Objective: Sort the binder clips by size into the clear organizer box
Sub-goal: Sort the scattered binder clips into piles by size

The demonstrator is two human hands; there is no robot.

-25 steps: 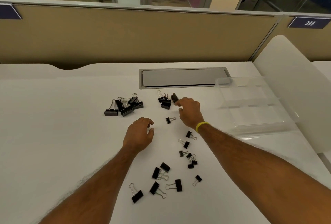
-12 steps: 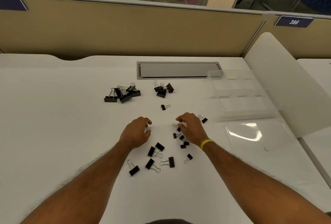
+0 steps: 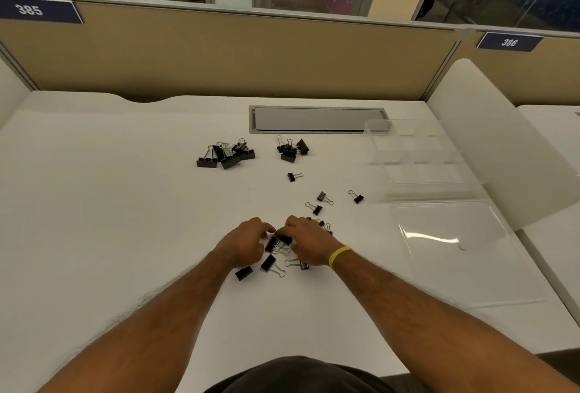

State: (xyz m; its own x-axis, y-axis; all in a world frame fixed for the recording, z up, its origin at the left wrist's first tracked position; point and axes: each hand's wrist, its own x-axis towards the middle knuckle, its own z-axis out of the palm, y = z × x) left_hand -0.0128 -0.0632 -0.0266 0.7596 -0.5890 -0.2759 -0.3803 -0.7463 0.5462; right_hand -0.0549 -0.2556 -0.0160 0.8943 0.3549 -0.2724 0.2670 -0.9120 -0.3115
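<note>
Left hand [image 3: 243, 245] and right hand [image 3: 309, 245] lie knuckles up, nearly touching, fingers curled over the medium binder clips [image 3: 272, 243] between them; whether either one grips a clip I cannot tell; small clips [image 3: 314, 208] lie just beyond the right hand; the clear organizer box [image 3: 417, 157] sits well beyond it, rightward, its lid [image 3: 455, 251] nearer

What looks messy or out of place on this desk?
The binder clips lie loose on the desk: a heap of big clips, a smaller heap beside it, and scattered clips nearer the person. The clear organizer box looks empty, its lid flat in front. Nothing looks broken.
</note>
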